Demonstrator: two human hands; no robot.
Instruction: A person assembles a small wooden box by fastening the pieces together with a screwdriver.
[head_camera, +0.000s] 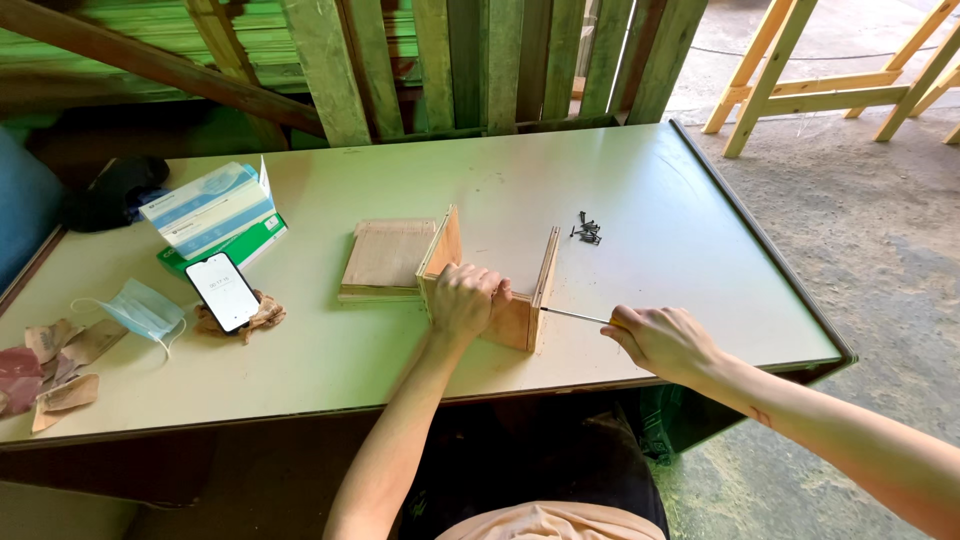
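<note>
At table centre, my left hand (462, 298) grips the box (490, 285); right (660, 340) clasps screwdriver (572, 316), driving a side screw; next needs steady pressure.

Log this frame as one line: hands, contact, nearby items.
left hand: grips plywood box | right hand: holds screwdriver, tip at box side | nearby: screws, phone

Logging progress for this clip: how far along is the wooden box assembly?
Done: three plywood panels stand joined as an open box. In hand: left hand steadies it while right hand holds a screwdriver at its side panel. Left: spare boards and screws lie unused.
</note>
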